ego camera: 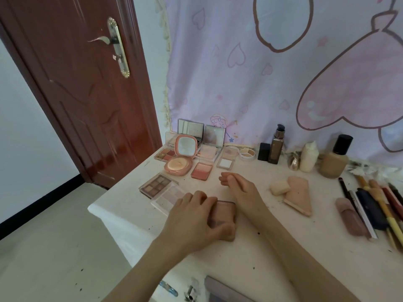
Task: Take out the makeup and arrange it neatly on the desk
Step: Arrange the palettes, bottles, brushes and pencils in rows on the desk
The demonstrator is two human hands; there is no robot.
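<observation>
My left hand (194,221) grips a closed dusty-pink compact (224,214) lying flat on the white desk (261,247), fingers over its top edge and thumb at its near corner. My right hand (237,187) hovers just beyond it with fingers loosely curled and nothing in it. To the left lie a pale eyeshadow palette (168,198) and a brown palette (156,185). Behind them sit an open peach cushion compact (180,160), a pink blush (201,170) and more open palettes (212,140).
Along the back stand a concealer pot (247,154), a black box (263,151), a brown pump bottle (276,147), a white tube (308,156) and a foundation bottle (334,158). Sponges and a puff (297,198) lie mid-right; brushes and pencils (375,208) far right. The desk's left edge drops beside a door (76,83).
</observation>
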